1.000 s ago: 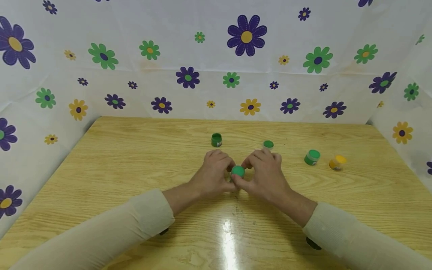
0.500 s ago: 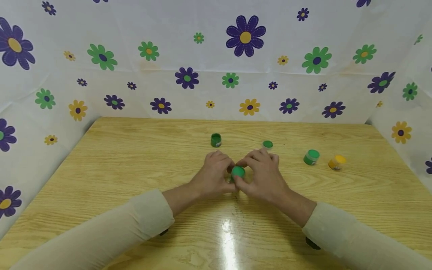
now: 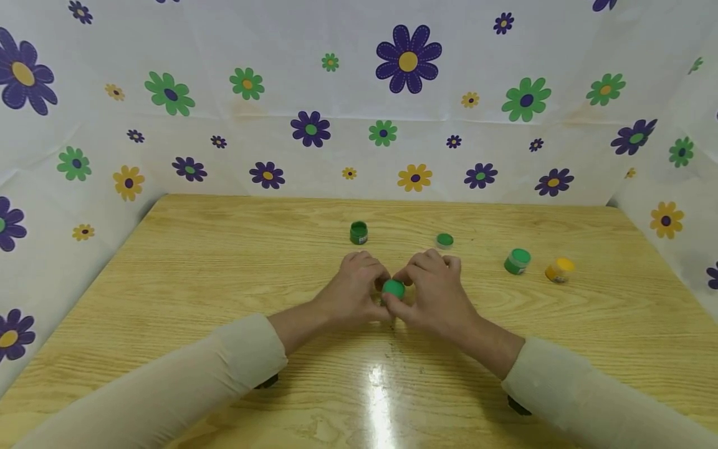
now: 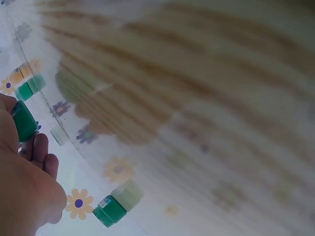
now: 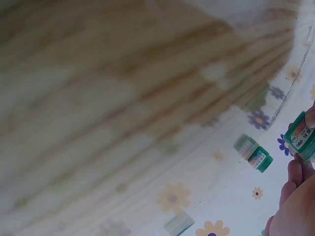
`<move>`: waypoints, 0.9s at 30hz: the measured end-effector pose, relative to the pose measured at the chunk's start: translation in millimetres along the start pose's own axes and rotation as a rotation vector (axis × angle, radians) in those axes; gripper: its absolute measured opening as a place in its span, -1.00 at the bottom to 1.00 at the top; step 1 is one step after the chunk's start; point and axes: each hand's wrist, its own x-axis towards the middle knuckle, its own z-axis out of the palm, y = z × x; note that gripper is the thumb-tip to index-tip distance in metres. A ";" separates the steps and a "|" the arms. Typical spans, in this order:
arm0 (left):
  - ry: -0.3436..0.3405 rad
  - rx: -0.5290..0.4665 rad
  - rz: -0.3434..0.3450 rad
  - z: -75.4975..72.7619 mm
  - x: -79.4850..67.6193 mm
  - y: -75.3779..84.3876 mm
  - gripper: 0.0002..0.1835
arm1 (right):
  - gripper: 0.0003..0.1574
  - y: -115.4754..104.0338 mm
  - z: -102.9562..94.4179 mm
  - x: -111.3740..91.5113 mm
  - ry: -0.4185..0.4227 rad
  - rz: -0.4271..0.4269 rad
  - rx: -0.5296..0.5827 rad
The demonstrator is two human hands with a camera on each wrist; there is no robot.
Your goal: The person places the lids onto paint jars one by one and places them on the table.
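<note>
Between both hands, low over the table's middle, is a small green paint jar (image 3: 393, 289) with a lighter green top; its printed label (image 5: 300, 137) shows in the right wrist view. My left hand (image 3: 354, 290) grips the jar from the left, fingers curled behind and thumb in front. From the right, my right hand (image 3: 434, 288) pinches its upper part between thumb and fingers. The fingers cover much of the jar's side. Beyond the left hand stands an uncapped dark green paint jar (image 3: 359, 233). A loose green lid (image 3: 445, 240) lies just past the right hand.
A second green jar (image 3: 518, 261) and a yellow jar (image 3: 560, 270), both with lids on, stand to the right on the wooden table (image 3: 224, 262). A flower-printed white cloth (image 3: 336, 93) hangs along the back and sides.
The right hand's fingers and thumb have shifted a little around the jar's top. Jar and right hand have drifted slightly left; the left hand has hardly moved.
</note>
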 end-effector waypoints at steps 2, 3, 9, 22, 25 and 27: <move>-0.006 -0.013 -0.003 -1.0 0.0 -0.2 -0.69 | -0.67 -0.9 -0.3 0.4 -0.004 0.011 0.005; -0.009 -0.017 -0.004 -1.3 0.0 -0.3 -0.69 | -0.66 -1.2 -0.5 0.5 -0.007 0.017 0.009; -0.088 -0.018 -0.035 -2.1 1.3 0.3 -0.63 | -0.65 -1.3 -1.4 1.1 -0.044 0.070 0.013; -0.090 0.092 -0.157 -6.7 2.5 -6.3 -0.57 | -0.68 36.0 -16.2 -15.4 -0.076 0.200 -0.068; -0.079 0.095 -0.202 -9.8 2.6 -11.9 -0.56 | -0.68 43.4 -20.3 -17.5 -0.055 0.186 -0.084; -0.063 0.100 -0.227 -11.7 3.1 -15.8 -0.54 | -0.68 48.0 -22.7 -17.5 -0.044 0.182 -0.096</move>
